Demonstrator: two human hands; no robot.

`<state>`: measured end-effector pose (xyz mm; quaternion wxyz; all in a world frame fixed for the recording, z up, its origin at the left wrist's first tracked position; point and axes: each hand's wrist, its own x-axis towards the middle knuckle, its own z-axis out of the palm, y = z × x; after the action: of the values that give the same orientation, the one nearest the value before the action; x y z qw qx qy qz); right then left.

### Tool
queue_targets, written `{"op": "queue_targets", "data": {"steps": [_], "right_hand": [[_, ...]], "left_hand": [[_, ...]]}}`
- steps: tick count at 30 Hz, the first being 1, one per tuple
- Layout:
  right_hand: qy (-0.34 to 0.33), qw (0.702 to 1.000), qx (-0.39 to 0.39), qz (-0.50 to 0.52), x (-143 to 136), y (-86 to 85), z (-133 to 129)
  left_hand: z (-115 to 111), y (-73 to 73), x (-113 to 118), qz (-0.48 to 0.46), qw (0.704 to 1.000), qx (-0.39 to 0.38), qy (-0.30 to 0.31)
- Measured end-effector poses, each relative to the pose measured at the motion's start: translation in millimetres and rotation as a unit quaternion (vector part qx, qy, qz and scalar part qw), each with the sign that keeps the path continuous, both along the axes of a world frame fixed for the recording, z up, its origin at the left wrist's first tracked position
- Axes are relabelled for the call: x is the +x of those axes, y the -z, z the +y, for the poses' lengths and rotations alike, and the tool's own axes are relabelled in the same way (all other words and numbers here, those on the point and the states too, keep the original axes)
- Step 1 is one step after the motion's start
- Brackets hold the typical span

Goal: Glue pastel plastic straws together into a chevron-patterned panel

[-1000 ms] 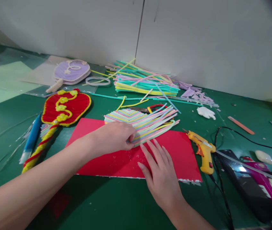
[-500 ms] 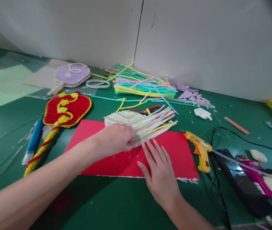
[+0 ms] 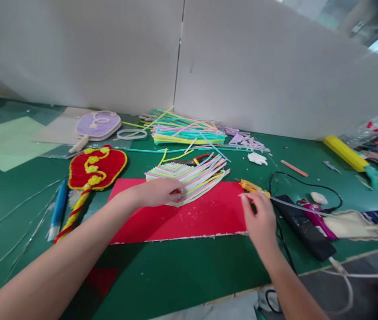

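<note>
A fan of striped pastel stems (image 3: 199,178) lies on a red sheet (image 3: 205,218), its left part in a chevron pattern and its right ends loose. My left hand (image 3: 162,192) rests at the lower left of the stems, fingers curled together; what they pinch, if anything, is hidden. Over the red sheet's right edge is my right hand (image 3: 258,209), thumb and forefinger close together, just in front of the yellow glue gun (image 3: 252,187). Anything between those fingertips is too small to make out. The gun lies partly hidden behind this hand.
A red fan (image 3: 97,169) with a yellow edge and a blue pen (image 3: 58,205) lie left. Behind are a purple fan (image 3: 97,126), a pile of pastel stems (image 3: 189,131) and scissors (image 3: 189,162). A black power strip (image 3: 304,229) and cords lie right.
My right hand has left the stems and moved right to the glue gun, its spread fingers now drawn together. My left hand stays by the stems. The view has swung right and up.
</note>
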<state>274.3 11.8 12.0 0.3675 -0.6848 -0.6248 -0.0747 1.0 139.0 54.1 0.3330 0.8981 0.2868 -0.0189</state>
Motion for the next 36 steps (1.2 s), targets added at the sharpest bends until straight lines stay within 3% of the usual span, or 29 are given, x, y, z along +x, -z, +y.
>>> {"op": "queue_targets", "data": {"steps": [4,9,13,17,20,24,27,32,36], "right_hand": [[0.135,0.990,-0.037,0.023,52.1,11.0,-5.3],[0.208,0.961,-0.168,0.069,66.0,17.7,-4.8],[0.205,0.948,-0.237,0.053,60.9,13.5,3.0],[0.222,0.951,-0.203,0.065,56.3,12.3,2.0],[0.237,0.951,-0.164,0.115,49.0,11.2,-3.2],[0.229,0.956,-0.086,0.163,33.3,1.1,-6.3],[0.233,0.957,-0.060,0.165,19.8,-13.7,-3.9],[0.200,0.958,-0.085,0.188,-10.3,-38.3,6.0],[0.144,0.966,-0.123,0.176,-35.4,-41.0,20.1]], "left_hand": [[1.3,1.7,-1.3,0.009,1.000,-0.004,-0.004],[-5.5,-0.3,-5.3,0.008,0.999,0.007,-0.053],[-20.0,-11.2,-1.8,0.040,0.993,0.104,-0.049],[-39.9,-21.4,9.8,0.093,0.964,0.251,0.003],[-51.8,-20.1,16.5,0.132,0.943,0.306,0.004],[-57.3,-14.9,19.6,0.133,0.933,0.334,-0.004],[-55.8,-19.9,18.7,0.145,0.934,0.326,0.014],[-48.9,-32.6,9.4,0.147,0.947,0.286,0.020],[-44.8,-26.6,3.1,0.128,0.948,0.288,0.052]]}}
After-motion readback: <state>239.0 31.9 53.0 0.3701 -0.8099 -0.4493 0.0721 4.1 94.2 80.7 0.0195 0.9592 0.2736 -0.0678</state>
